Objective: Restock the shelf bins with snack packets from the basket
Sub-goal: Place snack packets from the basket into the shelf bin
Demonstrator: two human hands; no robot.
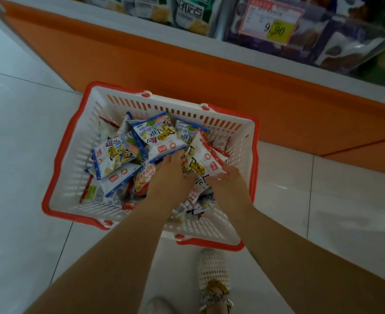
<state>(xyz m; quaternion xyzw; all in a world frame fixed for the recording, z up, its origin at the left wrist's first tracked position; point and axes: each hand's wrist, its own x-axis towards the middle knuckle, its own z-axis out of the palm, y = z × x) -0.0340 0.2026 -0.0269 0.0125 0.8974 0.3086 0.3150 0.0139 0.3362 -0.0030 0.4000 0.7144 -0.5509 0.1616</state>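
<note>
A white basket (78,155) with a red rim sits on the floor, filled with several snack packets. Both of my hands reach down into it. My left hand (171,177) has its fingers on the lower edge of a blue-edged packet (157,134) that stands tilted up. My right hand (228,184) grips the corner of a red-edged packet (204,159). More blue-edged packets (116,152) lie at the left of the basket.
An orange shelf base (187,71) runs behind the basket. Above it a shelf bin holds bagged snacks (187,12) behind a price tag (271,21) reading 9.90. My shoe (213,275) stands on the tiled floor just below the basket.
</note>
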